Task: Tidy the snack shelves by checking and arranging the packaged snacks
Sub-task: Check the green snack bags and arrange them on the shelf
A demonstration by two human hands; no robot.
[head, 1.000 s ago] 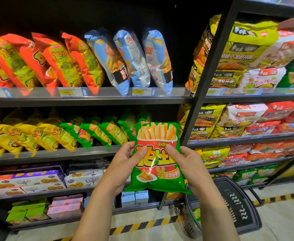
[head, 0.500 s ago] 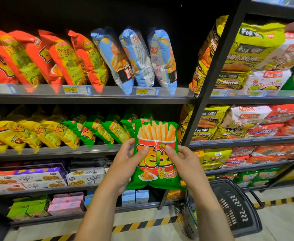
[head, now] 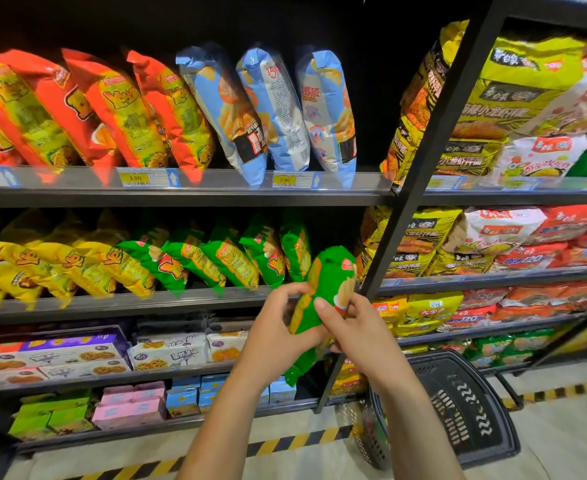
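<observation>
While left hand and right hand are gripping the green bag, it is probably needing upright slotting just above them.

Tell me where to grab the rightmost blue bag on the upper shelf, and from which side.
Pinch the rightmost blue bag near its upper edge, coming from the front and right. It stands edge-on, leaning left toward the middle blue bag, so only its right side is open. Its bottom overhangs the shelf rail, so probably lift first.
</observation>
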